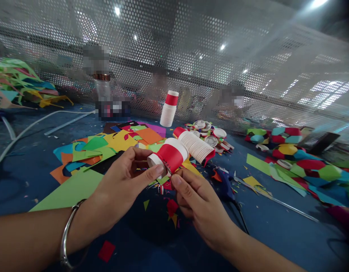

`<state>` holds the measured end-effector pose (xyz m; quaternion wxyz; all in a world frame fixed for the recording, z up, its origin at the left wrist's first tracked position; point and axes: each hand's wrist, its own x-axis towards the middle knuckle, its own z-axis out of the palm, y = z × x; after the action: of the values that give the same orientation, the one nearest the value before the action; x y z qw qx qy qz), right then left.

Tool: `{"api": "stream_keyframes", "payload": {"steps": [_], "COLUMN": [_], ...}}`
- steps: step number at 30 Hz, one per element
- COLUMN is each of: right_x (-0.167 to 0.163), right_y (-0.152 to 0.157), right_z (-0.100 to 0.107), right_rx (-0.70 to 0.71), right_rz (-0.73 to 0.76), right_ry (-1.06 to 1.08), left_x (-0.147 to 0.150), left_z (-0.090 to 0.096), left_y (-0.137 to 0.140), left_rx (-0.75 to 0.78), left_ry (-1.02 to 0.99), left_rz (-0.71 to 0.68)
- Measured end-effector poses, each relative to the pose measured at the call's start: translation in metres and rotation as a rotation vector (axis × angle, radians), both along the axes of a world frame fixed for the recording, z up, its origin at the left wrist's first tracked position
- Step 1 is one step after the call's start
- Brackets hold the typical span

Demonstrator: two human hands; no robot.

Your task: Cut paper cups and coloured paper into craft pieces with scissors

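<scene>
Tilted on its side, a white paper cup [185,146] with a red paper band [171,154] is in front of me. My left hand [126,175] grips it near its narrow end, thumb below and fingers above. My right hand [191,190] is pinched at the band's lower edge on a thin dark pointed thing [168,169], whose kind I cannot make out. Just behind the held cup lies a stack of paper cups [197,146] on its side, with red at both ends. Farther back stands an upright stack of white cups [168,115], its top cup banded red.
Coloured paper sheets [117,141] are heaped to the left. A blue glue gun [226,183] with a cord lies at right, near a clear ruler-like strip [287,207]. Cup bottoms [211,141] and scraps are piled behind. Multicoloured paper pieces [307,168] fill the far right. A perforated screen [191,56] stands behind.
</scene>
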<state>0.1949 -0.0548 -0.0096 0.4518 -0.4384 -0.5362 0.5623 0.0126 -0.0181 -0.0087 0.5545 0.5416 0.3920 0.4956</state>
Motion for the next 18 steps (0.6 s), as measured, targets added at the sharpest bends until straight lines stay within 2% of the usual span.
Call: {"api": "stream_keyframes", "payload": {"steps": [18], "right_x": [-0.0009], "right_y": [-0.0008], "right_z": [-0.0017], "right_rx": [-0.002], "right_rz": [-0.008], "right_ry": [-0.008], "left_x": [0.0016], "left_z": [-0.0002], "left_y": [-0.0047], "left_rx": [0.014], "left_ry": [0.051], "left_rz": [0.011]}}
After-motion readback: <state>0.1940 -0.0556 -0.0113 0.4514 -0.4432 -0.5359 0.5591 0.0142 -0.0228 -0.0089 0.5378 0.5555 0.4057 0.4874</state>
